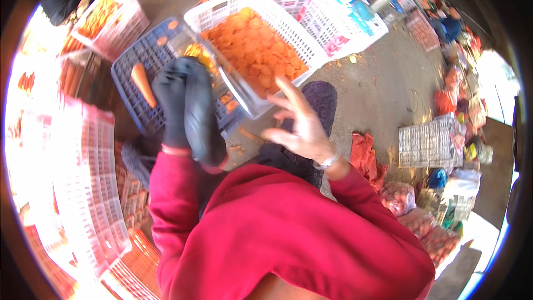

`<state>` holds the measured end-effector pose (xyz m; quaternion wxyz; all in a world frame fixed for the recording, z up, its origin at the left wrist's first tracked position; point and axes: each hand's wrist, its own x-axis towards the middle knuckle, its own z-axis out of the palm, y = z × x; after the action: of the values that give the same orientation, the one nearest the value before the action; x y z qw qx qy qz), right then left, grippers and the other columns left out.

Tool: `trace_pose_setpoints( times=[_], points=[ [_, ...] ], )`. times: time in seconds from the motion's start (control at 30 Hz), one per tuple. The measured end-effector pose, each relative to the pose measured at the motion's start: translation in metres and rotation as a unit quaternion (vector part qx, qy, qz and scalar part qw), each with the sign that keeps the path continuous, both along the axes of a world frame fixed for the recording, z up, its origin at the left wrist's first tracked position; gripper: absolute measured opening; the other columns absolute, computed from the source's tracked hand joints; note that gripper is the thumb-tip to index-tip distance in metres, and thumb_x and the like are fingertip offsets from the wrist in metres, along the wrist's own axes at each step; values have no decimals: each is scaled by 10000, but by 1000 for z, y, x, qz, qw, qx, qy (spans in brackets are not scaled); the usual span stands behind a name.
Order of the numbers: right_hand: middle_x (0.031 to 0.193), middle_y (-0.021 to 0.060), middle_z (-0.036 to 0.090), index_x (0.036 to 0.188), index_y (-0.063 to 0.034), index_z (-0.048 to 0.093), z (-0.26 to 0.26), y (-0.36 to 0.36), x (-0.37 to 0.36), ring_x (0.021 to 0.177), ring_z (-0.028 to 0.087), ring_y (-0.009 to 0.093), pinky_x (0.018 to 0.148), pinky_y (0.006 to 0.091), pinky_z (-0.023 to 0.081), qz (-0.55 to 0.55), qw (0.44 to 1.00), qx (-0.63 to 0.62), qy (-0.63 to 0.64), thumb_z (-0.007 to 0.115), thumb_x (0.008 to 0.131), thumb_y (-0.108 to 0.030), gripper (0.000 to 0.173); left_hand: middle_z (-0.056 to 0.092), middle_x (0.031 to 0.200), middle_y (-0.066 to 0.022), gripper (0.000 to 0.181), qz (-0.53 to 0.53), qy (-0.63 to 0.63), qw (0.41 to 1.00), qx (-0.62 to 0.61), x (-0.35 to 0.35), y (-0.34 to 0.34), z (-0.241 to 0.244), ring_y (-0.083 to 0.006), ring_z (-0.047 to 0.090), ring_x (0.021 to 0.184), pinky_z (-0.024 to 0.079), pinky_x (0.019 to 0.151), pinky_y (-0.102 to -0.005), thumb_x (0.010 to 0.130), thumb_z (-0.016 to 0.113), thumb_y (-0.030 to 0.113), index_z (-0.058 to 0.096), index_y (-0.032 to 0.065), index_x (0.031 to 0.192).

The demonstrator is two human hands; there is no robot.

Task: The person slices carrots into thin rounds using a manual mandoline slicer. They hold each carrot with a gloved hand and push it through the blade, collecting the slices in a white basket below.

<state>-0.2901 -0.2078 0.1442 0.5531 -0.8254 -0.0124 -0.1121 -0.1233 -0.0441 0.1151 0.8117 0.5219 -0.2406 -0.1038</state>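
Observation:
A black glove with a red cuff covers my left hand (170, 91). Gripped in it is a second black glove (202, 112), its red-edged cuff hanging towards my lap. My right hand (302, 127) is bare and slightly blurred, fingers apart and holding nothing, with a silvery band (330, 161) at the wrist. It hovers by the near corner of a white plastic basket (320, 56) full of carrot slices (258, 48). To the left of my gloved hand, a whole peeled carrot (143, 85) lies on an upturned blue plastic crate (125, 76).
Carrot pieces (228, 101) lie on the crate beside the basket. A pink-white crate (129, 25) of carrots stands far left, with tall crates (89, 175) at my left side. Behind the basket is another white crate (325, 21). Red netting (366, 154) lies on the concrete floor (374, 91).

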Motion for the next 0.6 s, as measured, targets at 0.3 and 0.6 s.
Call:
trace_pose_setpoints(
  times=[0.3, 0.6],
  points=[
    [620, 1, 583, 910, -70, 651, -46, -151, 20, 479, 545, 56, 406, 206, 427, -214, 949, 181, 145, 542, 891, -64, 111, 595, 1145, -100, 442, 126, -158, 942, 268, 33, 6, -9, -180, 576, 1004, 460, 871, -290, 882, 601, 121, 495, -33, 1283],
    [743, 26, 606, 1002, -28, 599, -117, -271, 81, 621, 612, 105, 509, 252, 482, -225, 949, 14, 218, 569, 885, -132, 159, 514, 1256, -269, 669, 246, -108, 751, 603, 154, 127, -189, -354, 516, 1158, 411, 943, -404, 838, 662, 374, 433, -37, 1313]
  ],
)
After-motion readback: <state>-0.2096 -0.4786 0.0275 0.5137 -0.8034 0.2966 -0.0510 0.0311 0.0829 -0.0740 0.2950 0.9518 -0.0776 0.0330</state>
